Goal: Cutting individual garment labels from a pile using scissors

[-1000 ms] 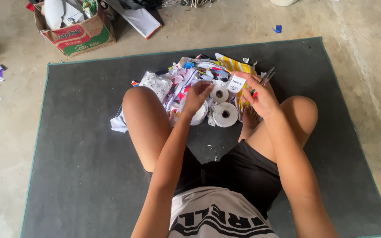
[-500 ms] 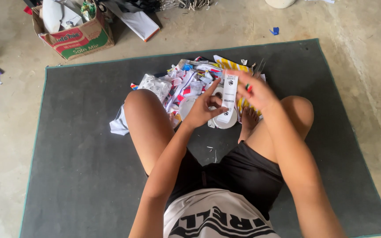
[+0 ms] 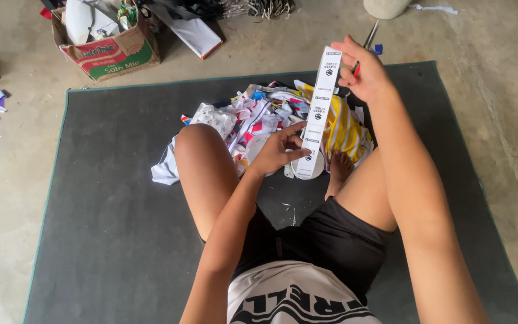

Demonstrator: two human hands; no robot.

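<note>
White label strip [image 3: 319,111] stretched taut between both hands, long axis near upright, leaning slightly right toward the top. Right hand [image 3: 364,75] pinched shut on top end, also gripping a red-tipped tool [image 3: 367,42]. Left hand [image 3: 280,150] pinching lower part, just above the roll [image 3: 307,168] on the mat [image 3: 109,198]

The scene is lit evenly by soft, diffuse daylight, with no glare seen on the white label strip [image 3: 320,114] pinched between the fingers of the right hand [image 3: 364,72] and the left hand [image 3: 280,149]. Only faint, soft-edged shadows are cast below the fingers onto the dark mat [image 3: 109,198] and under the bent legs. Sharp focus is kept around the fingertips, while slight wide-angle stretching is noticed far from them, toward the frame's corners.
</note>
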